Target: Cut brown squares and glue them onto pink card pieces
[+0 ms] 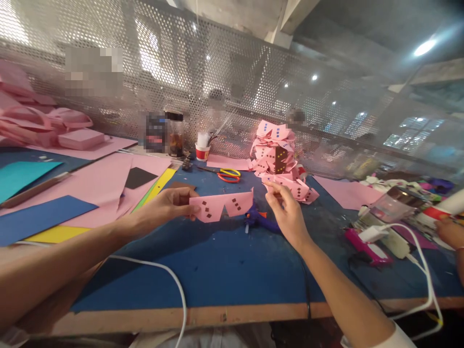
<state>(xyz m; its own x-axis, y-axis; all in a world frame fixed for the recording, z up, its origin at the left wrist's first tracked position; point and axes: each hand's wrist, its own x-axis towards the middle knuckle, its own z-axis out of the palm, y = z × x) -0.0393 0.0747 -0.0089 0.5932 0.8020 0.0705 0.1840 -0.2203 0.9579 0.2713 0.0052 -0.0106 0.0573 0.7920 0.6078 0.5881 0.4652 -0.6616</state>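
Observation:
My left hand [170,205] pinches the left end of a pink paper cut-out [223,205] with small dark squares and a V-notch, holding it above the blue table [217,261]. Just right of the cut-out, my right hand [286,210] hovers with its fingers loosely curled and apart, and nothing shows in them. Behind it stands a pile of similar pink dotted cut-outs [279,162]. A purple glue gun [259,220] lies on the table under the cut-out, partly hidden by my right hand.
Scissors with yellow and red handles [226,175] lie behind. Pink, blue, yellow and teal paper sheets [72,193] cover the left. A red-and-white cup [202,152] and a jar [175,135] stand by the mesh wall. White cable [420,251], pink tool [366,246] and another person's hand [449,232] at right.

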